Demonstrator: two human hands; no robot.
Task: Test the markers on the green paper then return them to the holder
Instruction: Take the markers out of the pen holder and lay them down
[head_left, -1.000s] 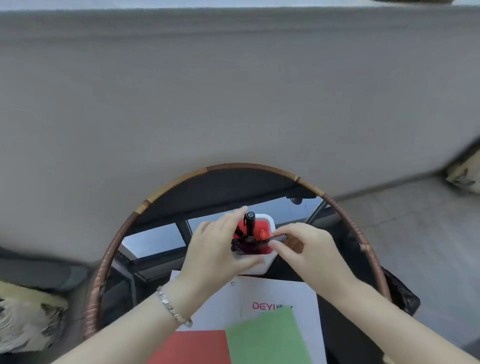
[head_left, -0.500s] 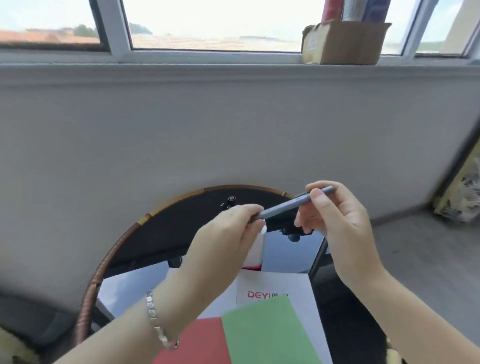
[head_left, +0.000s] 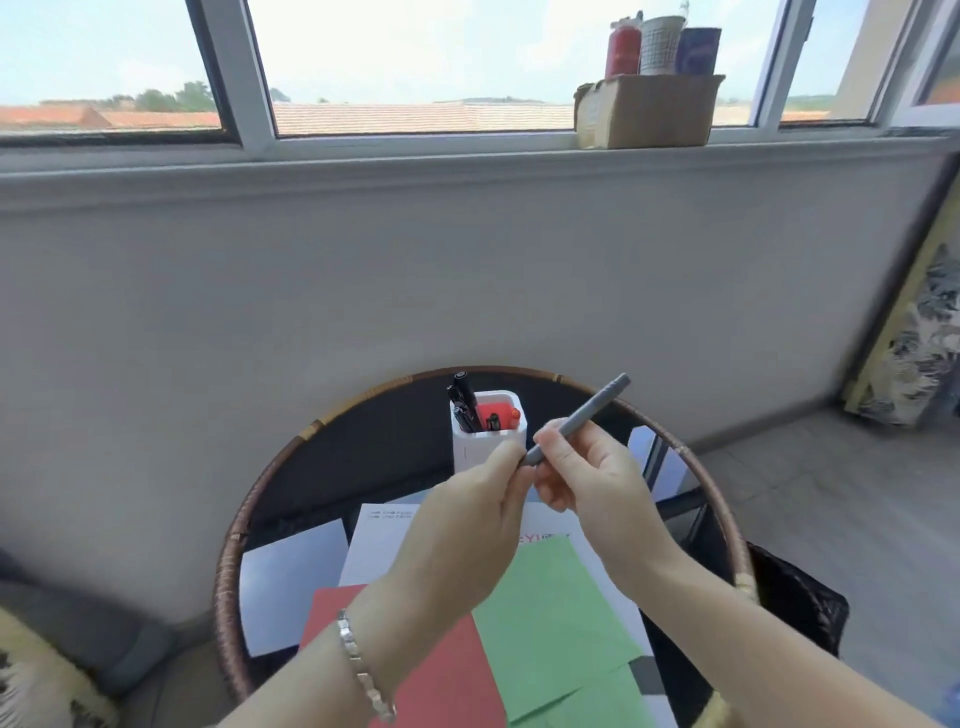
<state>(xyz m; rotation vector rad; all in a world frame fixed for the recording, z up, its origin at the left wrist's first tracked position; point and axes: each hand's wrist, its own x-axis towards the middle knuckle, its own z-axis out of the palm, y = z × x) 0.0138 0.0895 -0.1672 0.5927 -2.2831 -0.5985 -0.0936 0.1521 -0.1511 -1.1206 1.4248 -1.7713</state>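
1 marker (head_left: 589, 414) in right hand (head_left: 589, 486); left hand (head_left: 467, 525) seemingly pinches end.

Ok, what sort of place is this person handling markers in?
Probably a room in a home, perhaps an enclosed balcony: a round dark glass table with a woven rattan rim, a wide white-framed window looking over tiled rooftops, and a brown cardboard box of containers on the sill.

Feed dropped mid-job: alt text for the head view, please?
Both hands hold a grey marker above a round table: the left hand pinches its lower end, the right hand grips the barrel. Behind, a white holder stands with other markers; green paper lies beneath, beside red paper.
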